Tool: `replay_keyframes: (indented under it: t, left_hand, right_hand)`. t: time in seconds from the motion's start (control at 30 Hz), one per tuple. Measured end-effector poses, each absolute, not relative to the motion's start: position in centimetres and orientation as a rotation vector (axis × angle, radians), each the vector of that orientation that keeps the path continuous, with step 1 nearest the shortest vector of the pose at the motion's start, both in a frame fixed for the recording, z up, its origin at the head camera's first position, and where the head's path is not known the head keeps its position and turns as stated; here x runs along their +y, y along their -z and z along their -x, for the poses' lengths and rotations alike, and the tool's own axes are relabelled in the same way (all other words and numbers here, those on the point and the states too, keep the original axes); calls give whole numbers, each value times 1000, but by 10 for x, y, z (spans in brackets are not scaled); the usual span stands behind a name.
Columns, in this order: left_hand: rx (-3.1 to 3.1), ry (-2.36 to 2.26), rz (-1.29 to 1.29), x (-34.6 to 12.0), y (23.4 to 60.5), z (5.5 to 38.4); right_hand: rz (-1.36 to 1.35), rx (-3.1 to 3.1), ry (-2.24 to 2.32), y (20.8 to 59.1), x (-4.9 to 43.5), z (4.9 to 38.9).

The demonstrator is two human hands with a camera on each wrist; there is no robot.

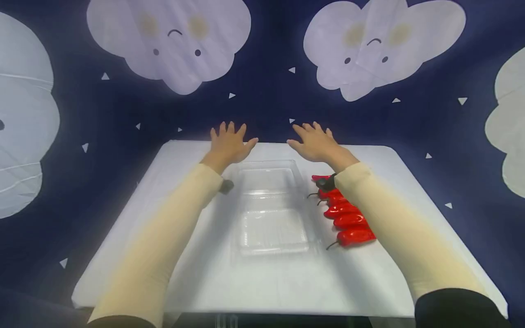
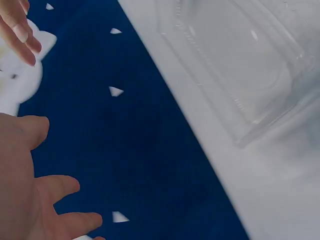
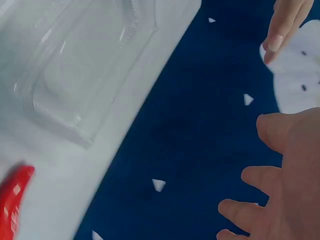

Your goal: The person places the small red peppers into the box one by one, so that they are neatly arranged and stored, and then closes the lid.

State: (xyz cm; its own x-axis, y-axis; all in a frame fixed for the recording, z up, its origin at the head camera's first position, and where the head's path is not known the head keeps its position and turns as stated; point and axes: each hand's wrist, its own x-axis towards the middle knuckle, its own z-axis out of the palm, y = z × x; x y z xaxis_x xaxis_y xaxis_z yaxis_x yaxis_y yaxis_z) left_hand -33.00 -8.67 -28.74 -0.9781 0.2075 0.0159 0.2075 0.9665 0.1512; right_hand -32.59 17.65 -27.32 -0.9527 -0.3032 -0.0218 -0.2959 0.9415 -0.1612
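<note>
Both hands reach out over the far edge of a white table, fingers spread and nothing held. The left hand (image 1: 229,145) is beyond the far left corner of a clear plastic container (image 1: 273,248), which lies opened out flat with two shallow halves. To the right, the right hand (image 1: 317,142) mirrors it past the container's far right corner. Several red peppers (image 1: 356,237) lie in a column right of the container, partly hidden under the right forearm. In the right wrist view the tip of one pepper (image 3: 11,202) shows beside the container (image 3: 75,90).
The white table (image 1: 262,284) has rounded corners. Behind and around it spreads dark blue cloth (image 1: 266,105) printed with white clouds and small triangles. A dark wrist camera (image 1: 326,183) sits under the right cuff, above the peppers.
</note>
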Motion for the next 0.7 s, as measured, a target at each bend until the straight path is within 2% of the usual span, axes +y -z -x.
replay_keyframes:
  t: [0.2,0.4,0.53,0.7]
  left_hand:
    - [3188,-267,-447,-114,256,307]
    - [3240,-470,-794,-171,229,243]
    - [3316,-812,-874,-205,242,195]
    - [3293,-1296,-878,-227,290,154]
  right_hand:
    - [651,3169,270,234,212,301]
    - [868,3366,416,201,251,242]
    - [956,3512,530,207,269,199]
    - [1033,3571,665,237,295,159]
